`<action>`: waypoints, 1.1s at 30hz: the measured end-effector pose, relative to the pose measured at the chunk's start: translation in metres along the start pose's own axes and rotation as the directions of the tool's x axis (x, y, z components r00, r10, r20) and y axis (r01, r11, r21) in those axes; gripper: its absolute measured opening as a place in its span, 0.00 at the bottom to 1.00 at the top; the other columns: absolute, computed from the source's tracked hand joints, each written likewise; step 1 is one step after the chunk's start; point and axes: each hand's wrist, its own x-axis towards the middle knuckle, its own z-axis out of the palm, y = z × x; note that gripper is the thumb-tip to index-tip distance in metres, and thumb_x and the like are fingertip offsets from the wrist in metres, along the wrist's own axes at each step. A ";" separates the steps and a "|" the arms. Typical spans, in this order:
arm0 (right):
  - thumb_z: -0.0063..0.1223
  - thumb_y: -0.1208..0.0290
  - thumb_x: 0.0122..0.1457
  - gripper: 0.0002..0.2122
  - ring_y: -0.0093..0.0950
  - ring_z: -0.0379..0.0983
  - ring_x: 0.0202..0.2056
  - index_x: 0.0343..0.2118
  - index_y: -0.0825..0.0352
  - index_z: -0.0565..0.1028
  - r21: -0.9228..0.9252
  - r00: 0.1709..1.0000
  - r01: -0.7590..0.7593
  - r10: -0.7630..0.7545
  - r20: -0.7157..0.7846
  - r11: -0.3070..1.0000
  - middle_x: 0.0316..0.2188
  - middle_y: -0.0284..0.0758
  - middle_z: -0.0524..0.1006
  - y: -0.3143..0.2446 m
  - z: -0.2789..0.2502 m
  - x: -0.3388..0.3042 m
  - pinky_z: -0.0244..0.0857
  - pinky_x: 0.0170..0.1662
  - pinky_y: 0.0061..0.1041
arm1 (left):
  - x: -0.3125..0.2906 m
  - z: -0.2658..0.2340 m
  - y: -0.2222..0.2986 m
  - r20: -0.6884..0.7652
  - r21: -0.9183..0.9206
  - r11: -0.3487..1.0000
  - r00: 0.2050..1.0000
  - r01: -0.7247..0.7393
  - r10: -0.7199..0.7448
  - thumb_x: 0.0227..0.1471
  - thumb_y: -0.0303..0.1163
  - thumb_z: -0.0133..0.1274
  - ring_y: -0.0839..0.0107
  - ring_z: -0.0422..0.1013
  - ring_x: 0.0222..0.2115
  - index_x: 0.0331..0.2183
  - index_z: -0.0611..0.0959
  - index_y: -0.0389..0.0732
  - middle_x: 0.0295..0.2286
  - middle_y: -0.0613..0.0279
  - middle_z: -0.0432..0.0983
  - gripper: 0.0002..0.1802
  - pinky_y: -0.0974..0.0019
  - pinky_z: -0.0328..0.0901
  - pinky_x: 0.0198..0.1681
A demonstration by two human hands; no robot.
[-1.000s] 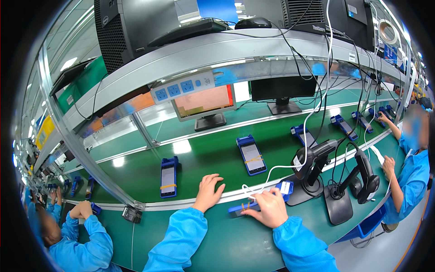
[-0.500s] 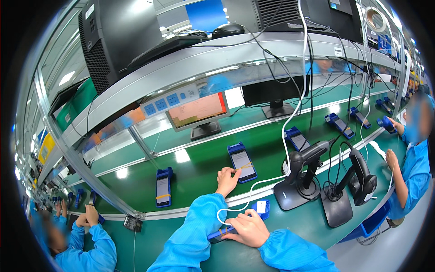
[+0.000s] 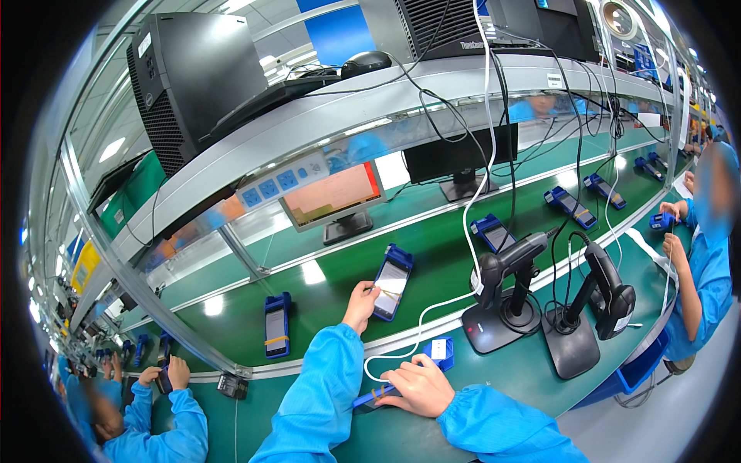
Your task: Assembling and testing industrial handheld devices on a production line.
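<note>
My left hand point(image 3: 360, 306) reaches over the green belt and pinches the near left edge of a blue handheld terminal point(image 3: 395, 278). That terminal has a pale screen and a yellow rubber band round its lower part, and it lies at a slant. Close to me on the bench, my right hand point(image 3: 421, 386) is wrapped over a second blue terminal point(image 3: 438, 351). A yellow band crosses it too, and most of its face is hidden under my fingers. A white cable point(image 3: 367, 363) loops down to the right hand; where it ends is hidden.
Two black barcode scanners on stands point(image 3: 505, 297) point(image 3: 602, 301) stand to the right. Another banded terminal point(image 3: 276, 328) lies on the belt point(image 3: 324, 339) at left, several more at right. Monitors point(image 3: 332, 201) stand behind, under a shelf with hanging cables. Co-workers point(image 3: 695, 293) sit on both sides.
My left hand has taken hold of the belt terminal, which has turned and shifted left. The right hand stays on its terminal. The co-worker at right has brought both hands together at a blue device.
</note>
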 end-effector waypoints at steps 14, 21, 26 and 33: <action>0.75 0.51 0.53 0.19 0.27 0.77 0.26 0.34 0.61 0.79 0.027 0.999 -0.028 0.029 -0.032 0.999 0.20 0.27 0.74 -0.049 -0.006 0.003 0.70 0.35 0.28 | -0.171 -0.065 0.059 0.434 0.513 0.768 0.888 -0.384 0.154 0.66 0.30 0.59 0.68 0.79 0.46 0.55 0.81 0.34 0.45 0.53 0.84 0.18 0.61 0.72 0.52; 0.72 0.52 0.55 0.19 0.29 0.77 0.23 0.31 0.62 0.76 0.019 0.998 -0.031 0.030 0.048 0.999 0.18 0.29 0.74 -0.056 -0.001 -0.002 0.70 0.28 0.31 | -0.208 -0.071 0.060 0.518 0.512 0.714 0.835 -0.477 0.187 0.65 0.27 0.58 0.55 0.80 0.49 0.56 0.81 0.35 0.49 0.48 0.83 0.19 0.57 0.72 0.53; 0.72 0.51 0.55 0.19 0.27 0.76 0.21 0.29 0.61 0.76 0.000 0.998 -0.032 0.032 0.046 0.999 0.17 0.29 0.73 -0.059 -0.003 -0.001 0.68 0.26 0.29 | -0.210 -0.077 0.050 0.542 0.486 0.725 0.819 -0.489 0.189 0.65 0.28 0.59 0.54 0.80 0.51 0.57 0.81 0.36 0.51 0.47 0.82 0.20 0.57 0.72 0.56; 0.76 0.62 0.51 0.12 0.26 0.77 0.24 0.28 0.60 0.80 0.068 0.989 0.065 -0.055 -0.139 0.996 0.24 0.27 0.80 -0.059 -0.014 0.012 0.70 0.27 0.27 | -0.215 -0.075 0.057 0.555 0.481 0.682 0.794 -0.551 0.250 0.64 0.32 0.61 0.52 0.81 0.45 0.57 0.82 0.40 0.46 0.49 0.84 0.21 0.56 0.73 0.51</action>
